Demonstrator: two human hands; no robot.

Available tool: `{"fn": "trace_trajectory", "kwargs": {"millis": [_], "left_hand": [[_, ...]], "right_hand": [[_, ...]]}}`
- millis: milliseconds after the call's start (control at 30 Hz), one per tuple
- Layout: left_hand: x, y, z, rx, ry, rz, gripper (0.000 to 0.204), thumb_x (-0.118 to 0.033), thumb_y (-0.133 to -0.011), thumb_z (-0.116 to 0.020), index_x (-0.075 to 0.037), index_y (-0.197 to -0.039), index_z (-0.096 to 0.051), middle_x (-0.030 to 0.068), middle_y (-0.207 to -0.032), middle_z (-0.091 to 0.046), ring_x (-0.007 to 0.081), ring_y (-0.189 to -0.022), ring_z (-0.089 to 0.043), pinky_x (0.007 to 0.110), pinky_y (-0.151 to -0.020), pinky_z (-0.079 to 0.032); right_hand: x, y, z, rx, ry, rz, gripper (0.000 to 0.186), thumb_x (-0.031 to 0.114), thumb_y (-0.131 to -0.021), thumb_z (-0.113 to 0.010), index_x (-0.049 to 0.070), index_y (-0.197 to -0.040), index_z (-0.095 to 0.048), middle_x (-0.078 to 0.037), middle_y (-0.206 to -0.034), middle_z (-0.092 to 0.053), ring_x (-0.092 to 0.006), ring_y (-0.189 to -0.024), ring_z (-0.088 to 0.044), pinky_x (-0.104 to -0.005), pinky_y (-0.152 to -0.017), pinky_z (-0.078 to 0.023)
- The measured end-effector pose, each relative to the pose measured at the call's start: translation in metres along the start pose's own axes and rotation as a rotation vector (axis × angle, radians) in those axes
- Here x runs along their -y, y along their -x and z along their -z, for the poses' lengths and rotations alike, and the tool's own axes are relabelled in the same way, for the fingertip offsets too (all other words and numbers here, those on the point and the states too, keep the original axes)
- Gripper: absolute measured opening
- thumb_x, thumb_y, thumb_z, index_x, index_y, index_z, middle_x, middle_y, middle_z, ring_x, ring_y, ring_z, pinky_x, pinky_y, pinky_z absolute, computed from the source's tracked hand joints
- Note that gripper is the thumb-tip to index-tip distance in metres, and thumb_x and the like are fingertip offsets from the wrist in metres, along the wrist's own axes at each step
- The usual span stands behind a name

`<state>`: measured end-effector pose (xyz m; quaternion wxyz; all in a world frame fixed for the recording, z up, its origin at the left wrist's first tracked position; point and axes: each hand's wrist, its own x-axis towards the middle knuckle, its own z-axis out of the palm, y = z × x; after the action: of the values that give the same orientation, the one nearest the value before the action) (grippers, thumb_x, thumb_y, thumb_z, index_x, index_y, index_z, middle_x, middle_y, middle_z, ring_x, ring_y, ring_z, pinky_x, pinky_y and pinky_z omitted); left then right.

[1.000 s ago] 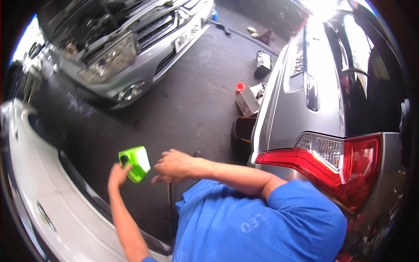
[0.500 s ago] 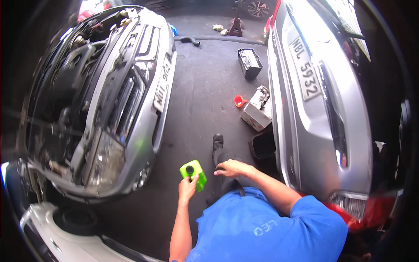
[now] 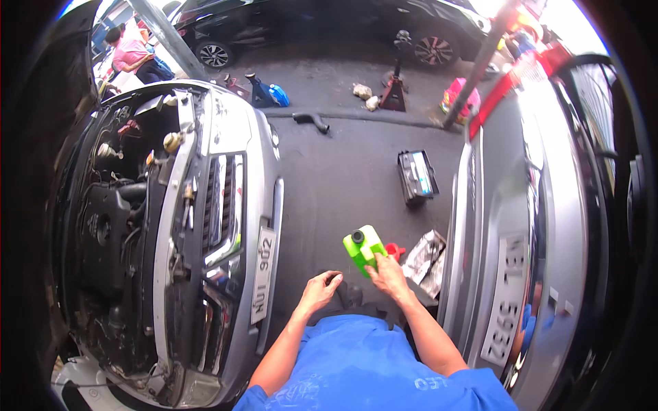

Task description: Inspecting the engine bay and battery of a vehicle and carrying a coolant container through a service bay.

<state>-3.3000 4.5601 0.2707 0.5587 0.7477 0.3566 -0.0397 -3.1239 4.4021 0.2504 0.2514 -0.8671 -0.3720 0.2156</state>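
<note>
A bright green plastic jug (image 3: 363,246) with a black cap is in my right hand (image 3: 391,275), its fingers wrapped round the jug's side. The jug is held up over the floor, tilted a little, its cap upward. My left hand (image 3: 319,290) is to the left of the jug and apart from it. Its fingers are curled in with the tips near the thumb; whether anything small is between them is hidden. Just beyond my right hand is a red funnel (image 3: 395,251), partly covered by the jug and hand.
A silver car (image 3: 236,130) with its engine bay (image 3: 110,226) uncovered is at left. Another silver vehicle (image 3: 480,240) borders the right. A car battery (image 3: 416,176), a worn box (image 3: 426,260), a black hose (image 3: 313,122) and a jack stand (image 3: 394,89) are on the floor ahead.
The green jug has passed from my left hand to my right and moved right and forward. The view has tilted up, showing a dark car and a person in pink at the back.
</note>
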Motion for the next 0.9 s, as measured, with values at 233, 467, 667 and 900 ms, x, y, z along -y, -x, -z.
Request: {"fn": "trace_trajectory", "kwargs": {"millis": [233, 467, 667, 900], "left_hand": [[-0.040, -0.279, 0.082, 0.080, 0.062, 0.146, 0.042, -0.037, -0.102, -0.059, -0.002, -0.124, -0.068, 0.0109, -0.105, -0.075, 0.0182, -0.096, -0.072, 0.032, -0.087, -0.054], [-0.157, -0.542, 0.207, 0.031, -0.059, 0.059, 0.042, -0.036, -0.102, -0.056, -0.003, -0.124, -0.068, 0.0172, -0.112, -0.073, 0.0283, -0.108, -0.069, 0.038, -0.094, -0.052], [-0.236, -0.670, 0.338, -0.147, 0.250, 0.116, 0.038, -0.029, -0.105, -0.056, 0.002, -0.125, -0.066, 0.0164, -0.108, -0.073, 0.0211, -0.098, -0.071, 0.031, -0.087, -0.055], [-0.213, -0.852, 0.436, -0.288, 0.229, 0.310, 0.038, -0.030, -0.103, -0.058, 0.002, -0.122, -0.068, 0.0133, -0.102, -0.074, 0.0171, -0.091, -0.070, 0.031, -0.083, -0.054]], "right_hand": [[-0.104, -0.312, 0.050, -0.084, -0.007, -0.275, 0.049, 0.023, -0.087, -0.066, 0.000, -0.130, -0.060, -0.028, -0.115, -0.067, -0.0438, -0.111, -0.064, -0.0498, -0.097, -0.050], [-0.191, -0.573, 0.109, -0.154, -0.021, -0.554, 0.052, 0.008, -0.082, -0.061, -0.001, -0.133, -0.059, -0.029, -0.113, -0.069, -0.0427, -0.109, -0.067, -0.0480, -0.094, -0.052], [-0.180, -0.834, 0.141, -0.144, -0.105, -0.713, 0.052, 0.010, -0.081, -0.055, 0.005, -0.132, -0.060, -0.026, -0.117, -0.069, -0.0404, -0.112, -0.066, -0.0484, -0.099, -0.050], [-0.121, -1.164, 0.124, 0.023, -0.013, -0.323, 0.047, 0.009, -0.083, -0.054, 0.003, -0.129, -0.061, -0.028, -0.118, -0.067, -0.0425, -0.113, -0.065, -0.0497, -0.098, -0.050]]}}
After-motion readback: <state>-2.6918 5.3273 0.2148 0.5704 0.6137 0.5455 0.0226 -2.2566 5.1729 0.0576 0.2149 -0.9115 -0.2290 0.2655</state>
